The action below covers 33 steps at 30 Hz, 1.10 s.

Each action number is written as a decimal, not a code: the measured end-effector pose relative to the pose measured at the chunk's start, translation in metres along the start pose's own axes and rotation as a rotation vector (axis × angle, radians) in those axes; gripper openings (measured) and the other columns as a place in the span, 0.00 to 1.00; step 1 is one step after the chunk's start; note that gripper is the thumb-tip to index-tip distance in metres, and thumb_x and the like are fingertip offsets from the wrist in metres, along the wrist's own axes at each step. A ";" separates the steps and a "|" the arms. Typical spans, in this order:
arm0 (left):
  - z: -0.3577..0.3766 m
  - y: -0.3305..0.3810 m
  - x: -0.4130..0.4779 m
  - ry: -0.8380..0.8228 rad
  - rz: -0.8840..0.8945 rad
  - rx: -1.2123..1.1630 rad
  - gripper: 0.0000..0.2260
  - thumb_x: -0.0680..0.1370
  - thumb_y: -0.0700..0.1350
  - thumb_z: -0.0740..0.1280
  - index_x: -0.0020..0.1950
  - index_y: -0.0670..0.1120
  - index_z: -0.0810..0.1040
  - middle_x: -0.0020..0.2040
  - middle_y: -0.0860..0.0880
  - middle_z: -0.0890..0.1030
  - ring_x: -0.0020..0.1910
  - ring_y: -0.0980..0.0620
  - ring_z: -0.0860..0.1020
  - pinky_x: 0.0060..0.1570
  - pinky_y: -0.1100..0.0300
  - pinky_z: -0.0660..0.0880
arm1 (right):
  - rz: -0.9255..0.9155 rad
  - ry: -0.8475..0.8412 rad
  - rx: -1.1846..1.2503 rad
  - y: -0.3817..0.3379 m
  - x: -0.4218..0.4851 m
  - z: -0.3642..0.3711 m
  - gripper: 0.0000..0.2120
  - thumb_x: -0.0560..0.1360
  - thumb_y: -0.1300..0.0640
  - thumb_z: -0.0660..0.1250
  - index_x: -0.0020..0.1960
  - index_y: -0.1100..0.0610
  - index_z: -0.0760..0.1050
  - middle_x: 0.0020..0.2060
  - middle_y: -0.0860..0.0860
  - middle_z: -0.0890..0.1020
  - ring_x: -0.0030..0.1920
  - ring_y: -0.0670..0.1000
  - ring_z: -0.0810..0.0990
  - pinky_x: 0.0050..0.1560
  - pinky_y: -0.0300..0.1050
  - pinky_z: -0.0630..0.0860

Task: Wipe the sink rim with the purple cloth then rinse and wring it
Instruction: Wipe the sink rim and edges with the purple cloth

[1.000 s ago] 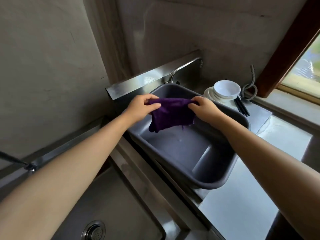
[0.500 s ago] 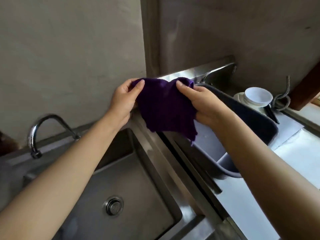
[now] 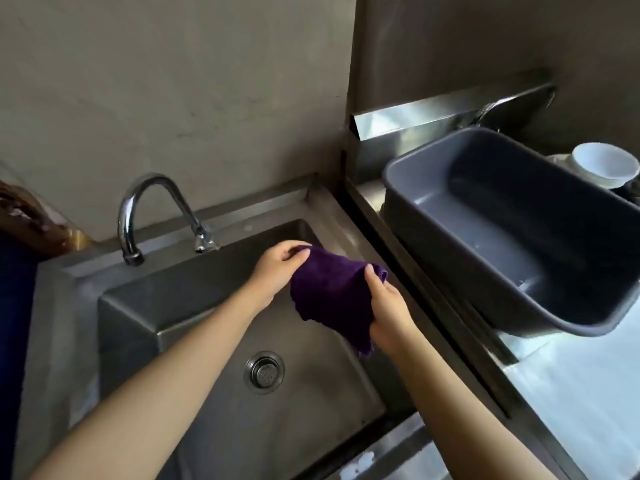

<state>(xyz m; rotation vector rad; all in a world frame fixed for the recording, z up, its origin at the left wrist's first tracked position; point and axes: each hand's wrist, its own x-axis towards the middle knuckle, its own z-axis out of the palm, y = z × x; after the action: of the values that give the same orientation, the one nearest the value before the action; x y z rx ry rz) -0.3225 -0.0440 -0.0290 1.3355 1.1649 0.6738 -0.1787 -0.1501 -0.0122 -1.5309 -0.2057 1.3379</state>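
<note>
— Where is the purple cloth (image 3: pixel 332 299)?

— I hold it up in the air over the steel sink (image 3: pixel 214 420), above the basin's far right corner, close to the right rim. It hangs slack between my hands and touches nothing else.

— How are your fingers set?

— My left hand (image 3: pixel 277 268) pinches the cloth's upper left edge, thumb and fingers pressed together on the fabric. My right hand (image 3: pixel 388 313) grips the right side, thumb on the front and fingers wrapped behind, so the lower corner dangles beside my wrist.

— What lies under it?

— The bare basin, with the round drain strainer (image 3: pixel 264 372) near its middle, nearer to me than the cloth.

— And the tap?

— The curved chrome faucet (image 3: pixel 152 216) stands on the sink's back rim, toward the left, its spout pointing down over the basin. I cannot tell whether any water runs.

— Anything to the right?

— A grey plastic tub (image 3: pixel 512 230) sits tilted on the next steel counter (image 3: pixel 588 393), past the right rim. Behind its far end stand stacked white bowls (image 3: pixel 604 168), at the counter's back right.
</note>
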 end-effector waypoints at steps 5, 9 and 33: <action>0.003 -0.041 0.042 -0.130 -0.040 0.233 0.16 0.79 0.46 0.60 0.68 0.50 0.70 0.66 0.47 0.75 0.60 0.54 0.74 0.59 0.60 0.70 | -0.225 0.302 -0.117 0.038 0.005 0.001 0.09 0.79 0.49 0.58 0.46 0.48 0.75 0.46 0.50 0.80 0.52 0.52 0.79 0.55 0.48 0.76; 0.003 -0.055 0.086 -0.161 0.067 0.608 0.23 0.80 0.50 0.57 0.75 0.50 0.58 0.75 0.47 0.62 0.74 0.48 0.60 0.69 0.58 0.58 | -0.400 0.495 -0.287 0.061 0.023 -0.001 0.16 0.80 0.51 0.55 0.62 0.55 0.73 0.53 0.55 0.80 0.57 0.56 0.78 0.61 0.51 0.73; 0.015 -0.123 0.176 -0.515 0.372 1.414 0.47 0.69 0.64 0.66 0.74 0.57 0.35 0.71 0.58 0.31 0.73 0.55 0.33 0.72 0.47 0.33 | -0.754 0.189 -1.856 0.088 0.176 -0.023 0.28 0.75 0.43 0.51 0.71 0.55 0.66 0.68 0.53 0.73 0.71 0.54 0.68 0.70 0.52 0.54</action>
<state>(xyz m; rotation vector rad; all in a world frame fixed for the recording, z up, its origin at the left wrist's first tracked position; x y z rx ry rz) -0.2789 0.0880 -0.1935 2.7247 0.9041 -0.4302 -0.1382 -0.0797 -0.1931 -2.4614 -2.0633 0.0517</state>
